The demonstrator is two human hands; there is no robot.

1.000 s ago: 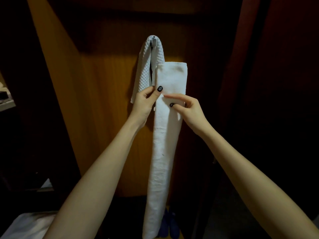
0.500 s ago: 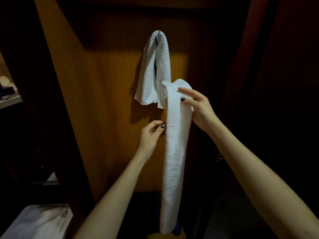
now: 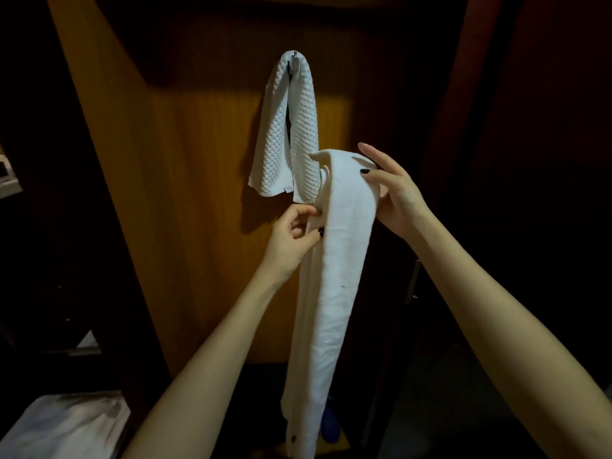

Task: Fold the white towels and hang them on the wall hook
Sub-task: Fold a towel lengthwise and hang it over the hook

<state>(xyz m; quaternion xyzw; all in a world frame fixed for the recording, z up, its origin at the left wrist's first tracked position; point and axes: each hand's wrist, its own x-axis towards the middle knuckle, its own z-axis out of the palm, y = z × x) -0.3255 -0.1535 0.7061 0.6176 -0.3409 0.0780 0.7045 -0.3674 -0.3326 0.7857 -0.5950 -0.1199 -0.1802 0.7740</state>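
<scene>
A waffle-textured white towel [image 3: 285, 127] hangs folded over the metal wall hook [image 3: 294, 62] on the wooden panel. Just below and right of it, a long smooth white towel [image 3: 334, 276], folded into a narrow strip, hangs down toward the floor. My right hand [image 3: 394, 197] holds its top end, thumb on the front and fingers behind it. My left hand [image 3: 294, 238] pinches the strip's left edge a little lower, fingers curled. The strip's top end is about level with the hanging towel's lower ends and well below the hook.
The wooden panel [image 3: 185, 193] fills the middle, with dark walls on both sides. A pale cloth surface [image 3: 63, 425] lies at the lower left. A blue object [image 3: 329, 425] sits on the floor behind the strip's lower end. A metal handle [image 3: 414, 279] shows at right.
The strip's top end dropped from beside the hung towel's upper part to about level with its lower ends. My left hand let go, moved down, then took the strip's left edge again.
</scene>
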